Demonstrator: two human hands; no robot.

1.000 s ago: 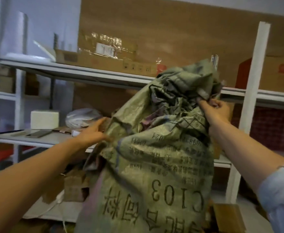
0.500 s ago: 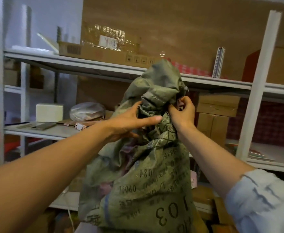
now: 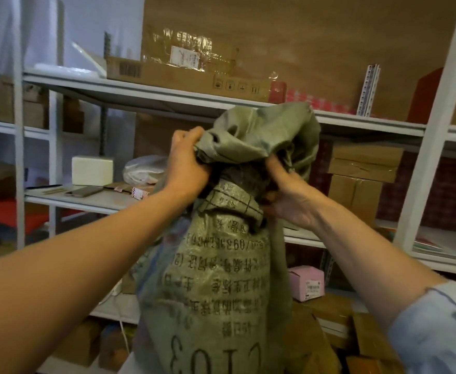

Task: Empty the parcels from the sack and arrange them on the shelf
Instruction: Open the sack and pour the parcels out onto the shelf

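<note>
Both hands have closed in on the sack's bunched neck; left hand and right hand grip it. Soft woven cloth, seemingly heavy, so that gathered neck looks the best hold.

A white metal shelf unit carries the goods. Its top board holds a long flat cardboard box with a barcode label. The middle board bears a white box, a clear plastic bag beside it, a phone lying flat, and stacked brown cartons to the right. A pink box sits on a lower board.
</note>
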